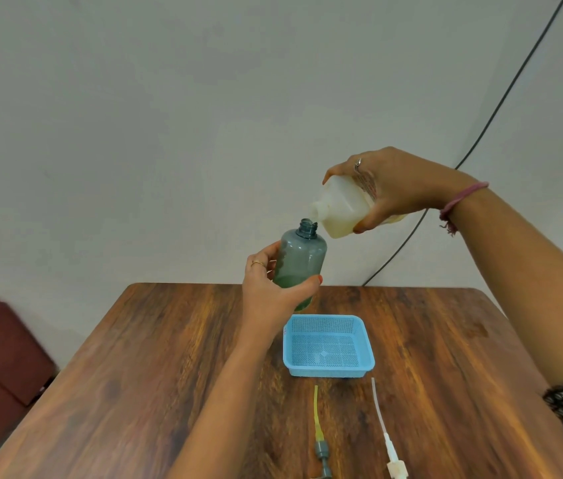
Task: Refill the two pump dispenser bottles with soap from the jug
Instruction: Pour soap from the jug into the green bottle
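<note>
Pumps lie below bottle, jug grips.

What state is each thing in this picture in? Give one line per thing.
Grey bottle: uncapped, held above the table, slightly filled.
Jug: tilted, spout at the bottle's mouth.
Left hand: grips the bottle.
Right hand: grips the jug.
Blue basket: empty.
Grey pump: removed, lying on the table.
White pump: removed, lying flat.

Basket & 2 pumps block centre; sides free.

Grey pump head cut by bottom edge; jug rear hidden (right hand covers it)
</note>
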Available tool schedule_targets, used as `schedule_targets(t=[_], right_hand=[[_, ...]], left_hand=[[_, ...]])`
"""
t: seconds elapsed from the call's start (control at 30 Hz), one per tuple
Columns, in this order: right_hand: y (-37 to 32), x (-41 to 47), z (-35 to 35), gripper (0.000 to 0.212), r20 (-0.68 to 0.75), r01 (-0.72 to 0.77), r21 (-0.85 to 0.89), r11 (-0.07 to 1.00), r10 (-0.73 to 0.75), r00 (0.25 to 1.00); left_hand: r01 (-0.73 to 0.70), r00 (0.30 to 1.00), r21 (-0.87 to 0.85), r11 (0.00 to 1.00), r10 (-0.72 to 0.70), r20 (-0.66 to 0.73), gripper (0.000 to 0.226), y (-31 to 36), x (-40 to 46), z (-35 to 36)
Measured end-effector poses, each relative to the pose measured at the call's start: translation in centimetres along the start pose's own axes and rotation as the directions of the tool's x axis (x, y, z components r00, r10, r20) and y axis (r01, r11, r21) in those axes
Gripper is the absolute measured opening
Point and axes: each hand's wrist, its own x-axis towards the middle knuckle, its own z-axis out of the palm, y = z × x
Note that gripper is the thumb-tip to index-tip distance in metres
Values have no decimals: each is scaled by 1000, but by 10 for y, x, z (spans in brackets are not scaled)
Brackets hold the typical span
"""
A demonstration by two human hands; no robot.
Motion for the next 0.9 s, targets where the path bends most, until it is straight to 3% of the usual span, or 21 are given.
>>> schedule_targets(t=[0.9], right_hand=[[-1,0,1,80,21,-2,-24,1000,2,1000]], left_hand=[[27,1000,-7,1000,-27,-6,71,0,-3,1]])
